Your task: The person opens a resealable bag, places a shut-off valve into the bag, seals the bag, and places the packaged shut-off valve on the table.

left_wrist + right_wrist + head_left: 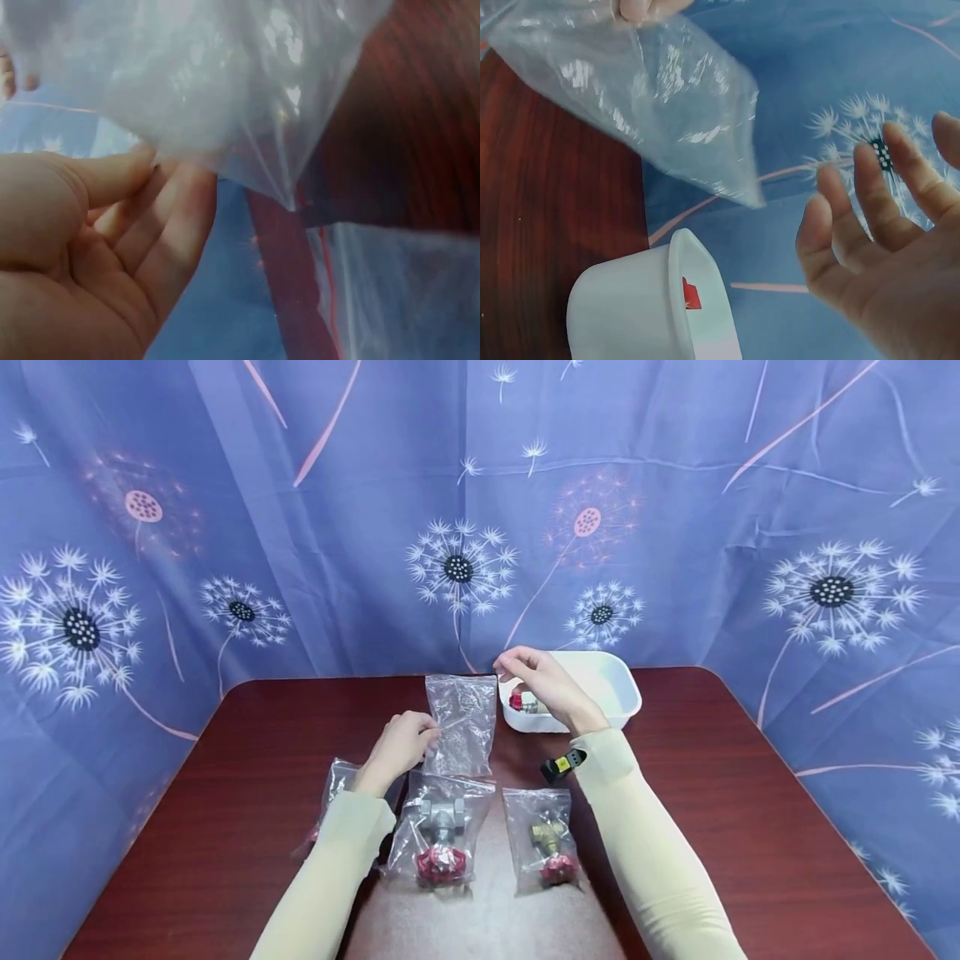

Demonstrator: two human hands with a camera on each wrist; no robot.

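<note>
My left hand (401, 745) pinches the edge of a clear plastic bag (461, 728) between thumb and fingers. In the left wrist view this crinkled bag (225, 82) spreads out from the fingertips, and no valve shows inside it. My right hand (549, 683) is over the left end of a white plastic tub (628, 702), holding nothing. Its fingers (885, 202) are spread and slightly bent in the right wrist view, apart from the bag. Inside the tub lies a valve with a red handle (517, 701), partly hidden by the tub wall and hand.
Nearer on the dark red wooden table (697, 760) lie a bagged silver valve (442, 818) with a red handwheel and a bagged brass valve (549, 839). Another clear bag (339, 781) is partly covered by my left arm. A blue dandelion-print curtain (337, 568) hangs behind.
</note>
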